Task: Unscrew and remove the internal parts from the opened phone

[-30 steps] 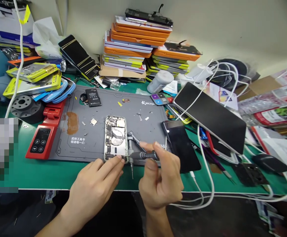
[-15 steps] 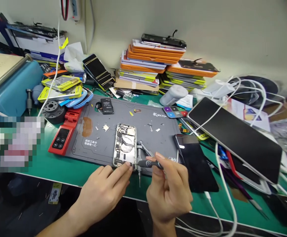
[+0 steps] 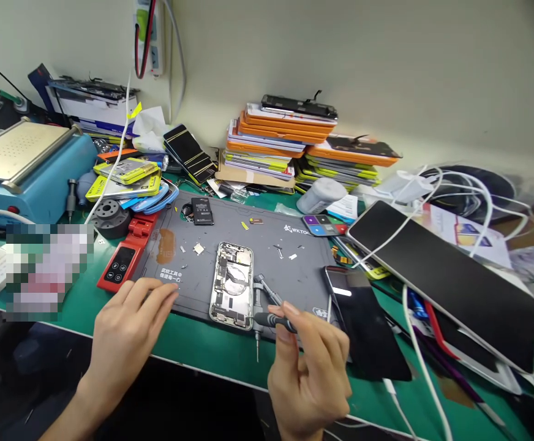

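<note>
An opened phone lies on the dark grey work mat, its inner parts bare. My right hand is closed round a small dark screwdriver, whose tip end is at the phone's lower right edge. Left of the phone, apart from it, my left hand hovers over the mat's front edge with thumb and fingertips pinched together; whatever they may hold is too small to make out. More grey screwdrivers lie right beside the phone. Behind it sit a black phone battery and tiny loose parts.
A red device with buttons is at the mat's left. To the right lie a black screen, a large dark tablet and white cables. Stacked orange boxes stand behind, a blue machine at far left.
My left hand has left the phone's lower edge and moved left over the mat. My right hand stays by the phone with the screwdriver. The whole view has shifted slightly.
</note>
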Demonstrator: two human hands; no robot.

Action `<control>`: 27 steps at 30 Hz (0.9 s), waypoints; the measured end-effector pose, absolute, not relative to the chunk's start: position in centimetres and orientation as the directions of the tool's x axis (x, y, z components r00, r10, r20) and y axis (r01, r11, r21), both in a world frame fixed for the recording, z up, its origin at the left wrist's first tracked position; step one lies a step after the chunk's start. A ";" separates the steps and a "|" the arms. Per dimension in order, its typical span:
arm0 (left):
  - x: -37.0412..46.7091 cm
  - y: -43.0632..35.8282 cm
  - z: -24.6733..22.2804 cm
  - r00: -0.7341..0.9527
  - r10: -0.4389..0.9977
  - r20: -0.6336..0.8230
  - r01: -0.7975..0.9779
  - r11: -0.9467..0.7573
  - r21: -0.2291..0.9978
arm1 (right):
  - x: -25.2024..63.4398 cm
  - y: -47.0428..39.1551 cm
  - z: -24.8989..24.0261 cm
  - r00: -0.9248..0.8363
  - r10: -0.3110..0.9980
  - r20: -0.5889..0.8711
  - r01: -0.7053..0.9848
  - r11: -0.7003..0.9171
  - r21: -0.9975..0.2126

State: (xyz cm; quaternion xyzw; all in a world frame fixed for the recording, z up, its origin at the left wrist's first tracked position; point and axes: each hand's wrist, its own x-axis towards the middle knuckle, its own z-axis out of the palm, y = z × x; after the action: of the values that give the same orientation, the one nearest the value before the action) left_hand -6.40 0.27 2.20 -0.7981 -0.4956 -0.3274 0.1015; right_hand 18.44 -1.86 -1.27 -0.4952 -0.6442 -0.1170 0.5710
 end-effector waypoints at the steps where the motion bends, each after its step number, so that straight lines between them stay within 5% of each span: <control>1: -6.6 0.7 2.1 0.311 0.724 0.616 0.859 -0.491 0.143 | 18.5 -1.9 -1.3 0.149 0.499 0.854 0.774 0.479 -0.415; 13: -6.8 2.9 1.4 0.468 0.716 0.518 0.852 -0.521 -0.049 | 18.3 -2.9 -2.6 0.390 0.674 0.628 0.601 0.330 -0.728; 22: -6.9 2.9 0.6 0.374 0.736 0.565 0.843 -0.524 0.124 | 17.7 -3.2 -2.4 0.305 0.610 0.731 0.743 0.328 -0.583; 25: -6.8 2.7 0.3 0.339 0.745 0.574 0.859 -0.494 0.134 | 17.2 -3.3 -1.5 0.259 0.627 0.734 0.844 0.222 -0.488; 27: -6.8 2.7 0.1 0.337 0.752 0.567 0.864 -0.486 0.131 | 16.7 -3.3 -0.9 0.323 0.648 0.689 0.838 0.143 -0.527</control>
State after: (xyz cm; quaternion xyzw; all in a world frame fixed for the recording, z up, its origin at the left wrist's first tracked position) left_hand -6.79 2.67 0.06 -0.8119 -0.4975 -0.2897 0.0971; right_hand 16.67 -3.31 -0.88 -0.6475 -0.5738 -0.0962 0.4922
